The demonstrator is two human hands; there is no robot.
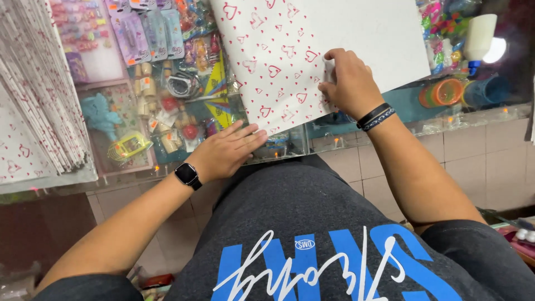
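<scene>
The fingers of the left hand (225, 151) lie flat and close together, stretched toward the right, their tips pressing down on the near corner of a white sheet of wrapping paper (312, 50) printed with small red hearts. The palm faces down on the glass counter (390, 125), and the wrist, wearing a black smartwatch (188, 175), bends back into a bare forearm that runs down to the near left. The right hand (348, 83) sits farther off on the sheet, fingers curled together and knuckles up, pinching what looks like a small white object (329, 69) against the paper; I cannot tell what it is. Its wrist carries dark bracelets (376, 116), and the forearm slopes back to the near right. The sheet lies tilted across the counter top, reaching from the near corner under the left fingertips to the far edge of view. Beneath the glass are packaged toys and trinkets (167, 106). At far left a stack of the same heart-printed sheets (39, 95) lies fanned out. At far right stand coloured rings (443, 92) and a white bottle (478, 36).
</scene>
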